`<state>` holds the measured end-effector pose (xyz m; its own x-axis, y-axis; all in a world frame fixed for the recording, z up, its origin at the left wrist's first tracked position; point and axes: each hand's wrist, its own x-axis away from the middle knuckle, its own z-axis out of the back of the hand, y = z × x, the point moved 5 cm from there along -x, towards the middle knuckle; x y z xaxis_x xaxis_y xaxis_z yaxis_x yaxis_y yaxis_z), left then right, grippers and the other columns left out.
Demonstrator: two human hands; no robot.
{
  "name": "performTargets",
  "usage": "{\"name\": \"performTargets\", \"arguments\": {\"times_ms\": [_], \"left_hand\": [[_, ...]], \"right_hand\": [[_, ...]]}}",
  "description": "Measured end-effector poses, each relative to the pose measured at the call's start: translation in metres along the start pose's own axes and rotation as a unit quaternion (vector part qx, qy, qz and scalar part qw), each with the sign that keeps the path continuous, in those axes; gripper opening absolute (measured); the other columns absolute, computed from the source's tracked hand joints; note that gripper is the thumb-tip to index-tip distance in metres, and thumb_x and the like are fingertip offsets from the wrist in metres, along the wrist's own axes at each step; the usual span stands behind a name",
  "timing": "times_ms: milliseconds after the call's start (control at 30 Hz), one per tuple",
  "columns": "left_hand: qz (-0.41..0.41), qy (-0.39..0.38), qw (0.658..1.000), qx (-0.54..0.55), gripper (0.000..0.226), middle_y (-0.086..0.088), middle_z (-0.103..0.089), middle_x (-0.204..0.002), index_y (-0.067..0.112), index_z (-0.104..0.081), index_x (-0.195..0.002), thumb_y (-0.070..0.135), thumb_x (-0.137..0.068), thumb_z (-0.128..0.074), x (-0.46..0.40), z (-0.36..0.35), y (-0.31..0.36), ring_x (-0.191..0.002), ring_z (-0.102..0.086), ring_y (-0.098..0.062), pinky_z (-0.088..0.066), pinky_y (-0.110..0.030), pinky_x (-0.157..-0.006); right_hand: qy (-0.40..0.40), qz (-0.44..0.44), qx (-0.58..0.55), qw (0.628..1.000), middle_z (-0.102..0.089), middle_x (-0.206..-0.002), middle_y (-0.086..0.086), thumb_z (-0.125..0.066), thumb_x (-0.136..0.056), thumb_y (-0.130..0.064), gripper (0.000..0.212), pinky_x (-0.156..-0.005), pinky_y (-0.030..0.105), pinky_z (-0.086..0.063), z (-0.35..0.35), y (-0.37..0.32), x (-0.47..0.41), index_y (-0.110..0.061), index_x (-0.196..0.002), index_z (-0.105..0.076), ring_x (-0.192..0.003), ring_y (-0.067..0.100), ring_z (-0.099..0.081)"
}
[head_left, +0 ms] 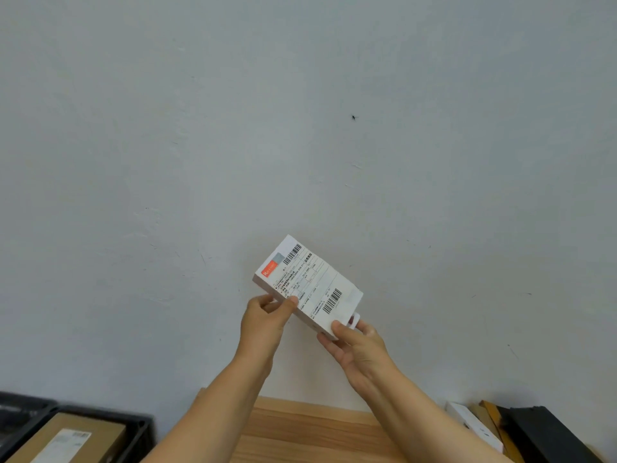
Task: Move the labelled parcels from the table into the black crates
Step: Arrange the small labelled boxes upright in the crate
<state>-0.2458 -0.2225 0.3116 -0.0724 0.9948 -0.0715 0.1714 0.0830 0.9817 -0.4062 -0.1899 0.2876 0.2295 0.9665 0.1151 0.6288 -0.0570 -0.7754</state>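
I hold a flat white parcel (309, 284) up in front of the wall, tilted, its shipping label with barcodes and a red logo facing me. My left hand (265, 320) pinches its near left edge between thumb and fingers. Gripping the lower right corner is my right hand (355, 342). At the bottom left stands a black crate (140, 429) with a brown labelled parcel (71, 441) lying inside. The wooden table (310, 432) shows between my forearms.
A plain grey wall fills most of the view. At the bottom right, a white box (474, 426), brown cardboard pieces (490, 417) and a black object (547, 436) lean close together beside the table.
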Motion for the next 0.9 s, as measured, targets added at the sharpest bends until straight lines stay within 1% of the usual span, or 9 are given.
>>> {"name": "performTargets", "arguments": {"times_ms": [100,167,233,367,433,500,667,800,900], "left_hand": [[0.002,-0.019,1.000,0.023,0.035,-0.003,-0.069,-0.105,0.008,-0.055,-0.116,0.019,-0.085,-0.069,0.004,-0.005,-0.007,-0.099,-0.065,-0.018,-0.053,-0.039,-0.089],[-0.009,-0.034,0.998,0.047,0.026,-0.001,-0.072,-0.101,0.009,-0.060,-0.112,0.011,-0.087,-0.065,0.005,-0.005,-0.005,-0.096,-0.068,-0.017,-0.055,-0.032,-0.084],[-0.032,-0.058,0.996,0.052,0.025,0.002,-0.073,-0.101,0.012,-0.063,-0.112,0.005,-0.087,-0.062,0.008,-0.005,0.003,-0.095,-0.069,-0.012,-0.055,-0.025,-0.080],[-0.071,-0.072,0.995,0.012,0.032,0.007,-0.073,-0.103,0.020,-0.067,-0.112,0.002,-0.087,-0.059,0.012,0.000,0.012,-0.099,-0.066,-0.008,-0.051,-0.026,-0.086],[-0.075,-0.061,0.995,0.005,0.032,0.009,-0.072,-0.104,0.020,-0.066,-0.114,0.003,-0.088,-0.059,0.013,0.002,0.011,-0.099,-0.066,-0.005,-0.051,-0.023,-0.085],[-0.075,-0.051,0.996,-0.003,0.029,0.008,-0.072,-0.105,0.018,-0.067,-0.113,0.005,-0.088,-0.060,0.014,0.003,0.009,-0.099,-0.066,-0.005,-0.052,-0.022,-0.083],[-0.065,-0.003,0.998,-0.013,0.021,0.004,-0.073,-0.103,0.016,-0.068,-0.105,0.005,-0.090,-0.058,0.021,0.012,-0.004,-0.095,-0.067,-0.007,-0.052,-0.019,-0.079],[-0.044,0.012,0.998,-0.053,0.030,0.009,-0.071,-0.108,0.021,-0.067,-0.111,0.002,-0.090,-0.054,0.029,0.033,-0.022,-0.103,-0.064,-0.004,-0.050,-0.023,-0.088],[-0.025,0.035,0.996,-0.075,0.035,0.009,-0.069,-0.111,0.021,-0.063,-0.115,-0.001,-0.090,-0.053,0.039,0.058,-0.036,-0.104,-0.063,-0.003,-0.051,-0.025,-0.088]], "right_hand": [[-0.012,-0.014,0.005,1.000,-0.061,-0.118,0.022,-0.058,-0.083,0.015,0.038,-0.078,0.045,-0.057,-0.002,0.012,0.003,0.003,-0.118,-0.049,-0.106,0.036,-0.062],[-0.030,-0.020,0.060,0.998,-0.061,-0.116,0.018,-0.061,-0.082,0.014,0.039,-0.080,0.047,-0.057,0.002,0.016,0.004,-0.001,-0.117,-0.051,-0.104,0.034,-0.063],[-0.039,-0.018,0.130,0.991,-0.061,-0.115,0.014,-0.065,-0.081,0.008,0.042,-0.082,0.048,-0.056,0.008,0.015,0.003,-0.007,-0.118,-0.052,-0.096,0.028,-0.064],[-0.043,0.021,0.217,0.975,-0.062,-0.121,0.006,-0.071,-0.081,-0.004,0.059,-0.087,0.037,-0.052,0.024,0.004,-0.004,-0.015,-0.132,-0.044,-0.109,0.020,-0.060],[-0.064,0.051,0.263,0.961,-0.064,-0.118,0.002,-0.076,-0.076,-0.006,0.062,-0.079,0.028,-0.052,0.026,0.000,-0.004,-0.017,-0.130,-0.048,-0.106,0.017,-0.062],[-0.087,0.069,0.300,0.947,-0.068,-0.111,-0.001,-0.074,-0.077,-0.002,0.050,-0.074,0.021,-0.052,0.026,0.000,-0.002,-0.019,-0.120,-0.056,-0.098,0.013,-0.065],[-0.124,0.057,0.330,0.934,-0.071,-0.093,-0.007,-0.072,-0.077,0.003,0.042,-0.066,0.017,-0.051,0.028,0.019,-0.005,-0.024,-0.108,-0.062,-0.082,0.006,-0.068],[-0.150,0.018,0.336,0.930,-0.071,-0.101,-0.001,-0.072,-0.077,0.001,0.041,-0.069,0.019,-0.051,0.028,0.045,-0.008,-0.019,-0.112,-0.063,-0.087,0.012,-0.068],[-0.168,-0.009,0.338,0.926,-0.071,-0.102,0.001,-0.071,-0.078,0.000,0.039,-0.074,0.025,-0.053,0.022,0.069,-0.006,-0.017,-0.112,-0.063,-0.092,0.018,-0.067]]}}
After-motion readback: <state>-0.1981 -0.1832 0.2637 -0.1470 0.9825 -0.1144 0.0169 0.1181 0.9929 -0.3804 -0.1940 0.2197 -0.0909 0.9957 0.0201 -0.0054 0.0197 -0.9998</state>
